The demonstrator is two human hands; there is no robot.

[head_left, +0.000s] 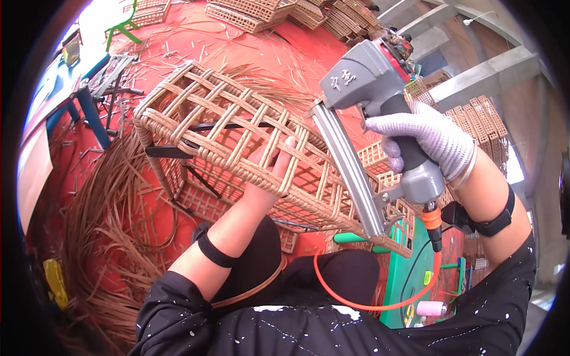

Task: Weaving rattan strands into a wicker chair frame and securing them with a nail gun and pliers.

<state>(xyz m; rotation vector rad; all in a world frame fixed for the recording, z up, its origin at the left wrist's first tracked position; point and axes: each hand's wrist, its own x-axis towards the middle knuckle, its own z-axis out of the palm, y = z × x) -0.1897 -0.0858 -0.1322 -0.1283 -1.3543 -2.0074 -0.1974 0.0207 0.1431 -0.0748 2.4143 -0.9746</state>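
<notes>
A long tan woven rattan frame (270, 151), with an open lattice and black metal bars inside, lies tilted across my lap. My left hand (284, 163) reaches into it from below and grips it among the strands; the lattice partly hides the fingers. My right hand (436, 136), in a pale knitted glove, is wrapped round the black handle of a grey pneumatic staple gun (365, 74), its index finger near the trigger. The gun's silver magazine (347, 169) slants down along the frame's right part. An orange air hose (380, 307) runs from the handle's base.
Loose rattan strips (110, 237) are heaped on the red floor (261, 53) at left. A blue-legged table (89, 115) stands beyond them. Stacked woven panels (249, 18) lie at the back, more panels (478, 124) at right. A green stool (395, 285) with a pink spool (430, 308) is near my right side.
</notes>
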